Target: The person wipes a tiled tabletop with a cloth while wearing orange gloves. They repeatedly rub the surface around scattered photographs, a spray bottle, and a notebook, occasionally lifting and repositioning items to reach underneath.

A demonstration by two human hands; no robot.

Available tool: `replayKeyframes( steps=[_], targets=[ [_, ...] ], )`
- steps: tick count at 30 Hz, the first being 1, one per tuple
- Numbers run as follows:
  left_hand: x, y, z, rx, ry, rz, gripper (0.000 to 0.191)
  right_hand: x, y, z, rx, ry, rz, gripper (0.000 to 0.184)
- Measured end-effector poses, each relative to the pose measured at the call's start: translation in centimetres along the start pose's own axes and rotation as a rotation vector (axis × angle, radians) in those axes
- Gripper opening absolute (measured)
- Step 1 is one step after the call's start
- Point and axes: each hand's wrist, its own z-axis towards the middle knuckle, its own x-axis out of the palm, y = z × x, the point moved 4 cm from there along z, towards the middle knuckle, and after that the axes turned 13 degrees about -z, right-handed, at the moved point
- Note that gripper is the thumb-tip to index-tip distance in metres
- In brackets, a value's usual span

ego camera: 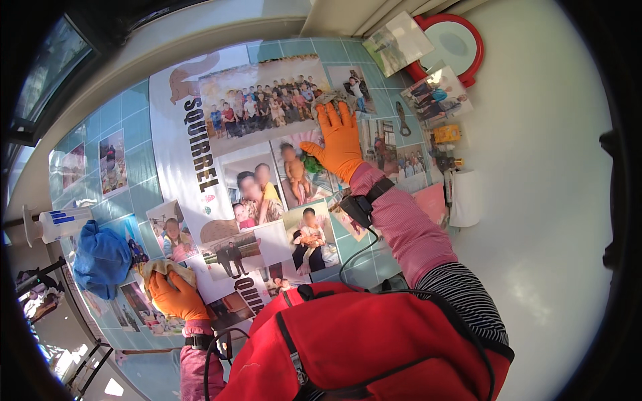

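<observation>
My right hand (337,138), in an orange rubber glove, presses its fingertips on a crumpled grey-brown cloth (328,96). The cloth lies over the edge of a large group photo (266,103). My left hand (173,295), gloved alike, rests on a beige cloth (188,272) at the near left of the table. A bunched blue cloth (102,258) lies just beyond it. Loose photos, among them one of a seated person with a baby (312,238), lie under a glossy clear surface on the teal checked tablecloth (140,173); white sheeting with squirrel drawings (173,145) lies among them.
A white pump bottle (65,224) lies at the left edge. A red-framed round mirror (474,47) stands at the far right, with photo prints (398,45) leaning by it. Small bottles (448,163), a yellow box (446,133) and a white roll (464,198) line the right wall.
</observation>
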Motion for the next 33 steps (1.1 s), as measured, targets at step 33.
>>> replayKeyframes(
  steps=[33],
  targets=[
    [-0.6, -0.2, -0.1, 0.08, -0.133, -0.173, 0.036, -4.5, 8.8, -21.1, 0.081, 0.431, 0.265, 0.095]
  ],
)
